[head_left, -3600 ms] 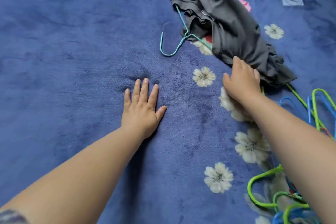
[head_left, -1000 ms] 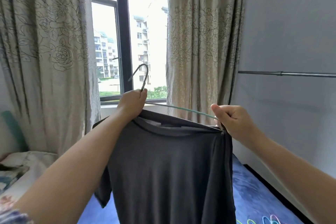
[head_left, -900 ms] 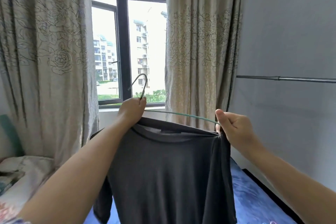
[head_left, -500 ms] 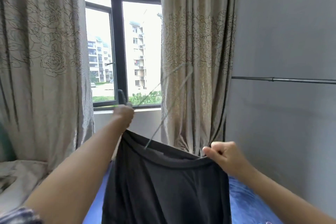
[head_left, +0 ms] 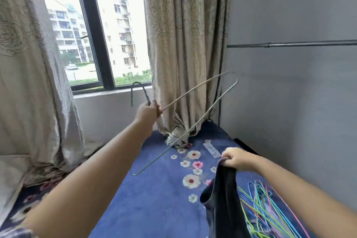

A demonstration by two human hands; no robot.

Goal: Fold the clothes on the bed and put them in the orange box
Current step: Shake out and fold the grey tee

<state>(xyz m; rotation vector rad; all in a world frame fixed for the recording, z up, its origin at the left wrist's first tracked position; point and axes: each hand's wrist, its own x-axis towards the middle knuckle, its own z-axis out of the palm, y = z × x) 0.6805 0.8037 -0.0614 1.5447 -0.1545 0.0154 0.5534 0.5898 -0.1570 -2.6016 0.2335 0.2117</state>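
My left hand [head_left: 147, 111] grips a thin wire hanger [head_left: 201, 114] at its neck and holds it up bare, tilted, in front of the curtain. My right hand [head_left: 236, 158] pinches the top of a dark grey T-shirt [head_left: 226, 205], which hangs limp from my fingers down to the blue flowered bed cover [head_left: 154, 199]. The hanger and the shirt are apart. No orange box is in view.
A heap of coloured wire hangers [head_left: 268, 216] lies on the bed at the right, beside the shirt. Beige curtains [head_left: 185, 44] flank a window; one curtain's hem rests on the bed's far end. A grey wall with a metal rail [head_left: 289, 44] runs along the right.
The hanger has come out of the shirt's neck: my left hand swung it up and away, while my right hand dropped lower to the right with the shirt, which now hangs bunched.
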